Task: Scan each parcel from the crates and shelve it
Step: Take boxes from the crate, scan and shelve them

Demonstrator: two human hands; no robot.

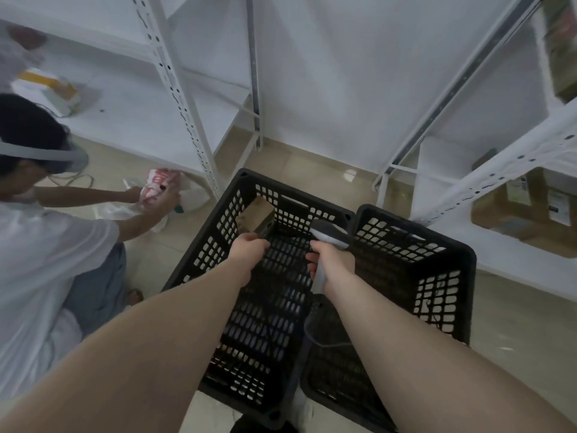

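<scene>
Your left hand [249, 250] reaches down into the left-hand black perforated plastic crate [215, 245], fingers curled over toward the small brown cardboard parcel [259, 214] that lies in the crate's far corner. The knuckles hide the fingertips, so I cannot tell whether they have closed on the parcel or are only touching its near edge. Your right hand [332, 260] has its fingers wrapped firmly round the handle of the grey handheld barcode scanner [327, 237], whose head points down over the rim shared with the second black perforated plastic crate [437, 276] beside it.

The risks from here look like these. The parcel sits tight against the crate's far wall, so a shallow pinch could let it slip back as you lift. The scanner's grey cable [315, 334] trails down across the rim between the crates; it may snag there if you swing your right arm toward the white metal shelving [487, 182]. The label side of the parcel is not visible, so you may have to turn it one-handed before scanning. A second person [46, 245] crouches by the left crate's outer side, handling a red-and-white plastic bag [159, 185]; mind your elbow when lifting.
</scene>
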